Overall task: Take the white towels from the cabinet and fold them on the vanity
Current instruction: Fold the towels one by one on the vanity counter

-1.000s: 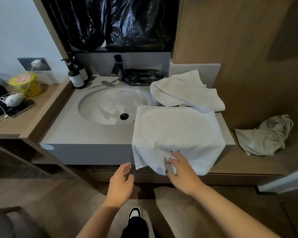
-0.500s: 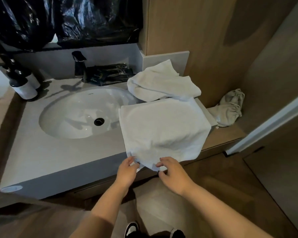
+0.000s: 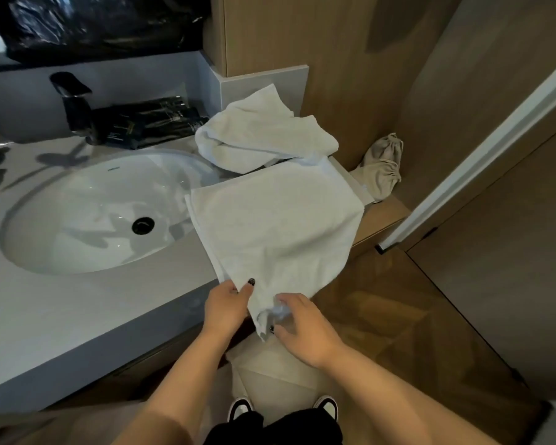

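Entry, vanity top, mid-fold.

Change noted: a second ago my left hand (image 3: pixel 227 305) hung free below the counter edge and only my right hand (image 3: pixel 302 326) touched the cloth. Now both have closed on the near hanging corner of the flat white towel (image 3: pixel 280 226). My left pinches the edge, thumb on top, fingers curled beneath. My right curls round the bunched tip just beside it. I judge this a gathered corner, ready to be lifted and carried back across the towel for the next fold.

Location of item: the flat towel lies on the grey vanity (image 3: pixel 77 316), right of the sink basin (image 3: pixel 77 220), with its near corner draped over the front edge.

Count:
- White towels: two. One in hand, one crumpled towel (image 3: pixel 264 136) behind it, touching its far edge, not yet folded.
- Black tap (image 3: pixel 74 107): one.
- Dark wrapped packets (image 3: pixel 151 123) beside the tap: a bundle, number unclear.
- Beige drawstring bag (image 3: pixel 382 165) on the low wooden ledge to the right: one.
- Black plastic sheeting (image 3: pixel 93 24) above the basin: one.
- Shoes (image 3: pixel 241 407): two toes showing.
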`<action>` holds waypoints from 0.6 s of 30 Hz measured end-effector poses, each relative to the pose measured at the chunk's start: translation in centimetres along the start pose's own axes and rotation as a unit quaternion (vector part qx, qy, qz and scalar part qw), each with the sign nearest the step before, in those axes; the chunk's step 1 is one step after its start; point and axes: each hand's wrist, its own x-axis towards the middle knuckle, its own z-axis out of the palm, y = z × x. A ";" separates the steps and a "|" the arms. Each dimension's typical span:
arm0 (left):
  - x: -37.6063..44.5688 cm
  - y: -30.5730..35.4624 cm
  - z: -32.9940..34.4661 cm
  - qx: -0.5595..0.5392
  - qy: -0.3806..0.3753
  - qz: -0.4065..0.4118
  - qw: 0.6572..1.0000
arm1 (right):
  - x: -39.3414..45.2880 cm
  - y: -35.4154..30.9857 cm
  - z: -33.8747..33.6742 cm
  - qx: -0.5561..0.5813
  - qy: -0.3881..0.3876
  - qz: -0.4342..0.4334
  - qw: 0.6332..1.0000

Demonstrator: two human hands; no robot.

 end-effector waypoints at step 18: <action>1.1 -4.9 -2.4 -0.012 0.007 -0.094 0.996 | 1.6 -3.1 1.7 -0.048 0.059 0.013 0.997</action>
